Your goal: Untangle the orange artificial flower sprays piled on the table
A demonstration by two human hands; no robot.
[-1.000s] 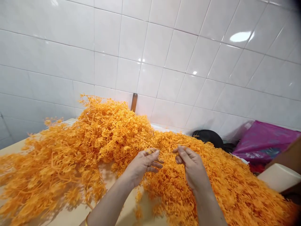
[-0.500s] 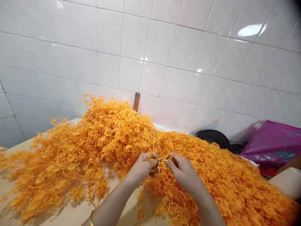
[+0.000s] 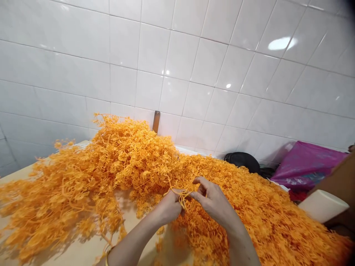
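My left hand (image 3: 169,207) is closed around a small orange artificial flower sprig (image 3: 182,199), whose thin looped strands stick out above the fist. My right hand (image 3: 212,201) meets the sprig from the other side, its thumb tip at the strands and its index finger lifted and bent. The right hand's other fingers are partly hidden behind the thumb. Behind the hands and to the left rises a heap of branching orange artificial flowers (image 3: 122,151). A wide pile of loose orange sprigs (image 3: 266,207) spreads to the right, close to my right forearm.
The pale tabletop (image 3: 133,221) shows beneath the hands. A white tiled wall (image 3: 177,55) stands behind, with a brown strip (image 3: 156,122) against it. Rightward are a black pouch (image 3: 242,161), a purple bag (image 3: 307,164) and a white roll-like object (image 3: 324,205).
The left hand has closed into a fist around the sprig, and its strands are bunched there. My right index finger has lifted off the thumb. The view has swung slightly right.
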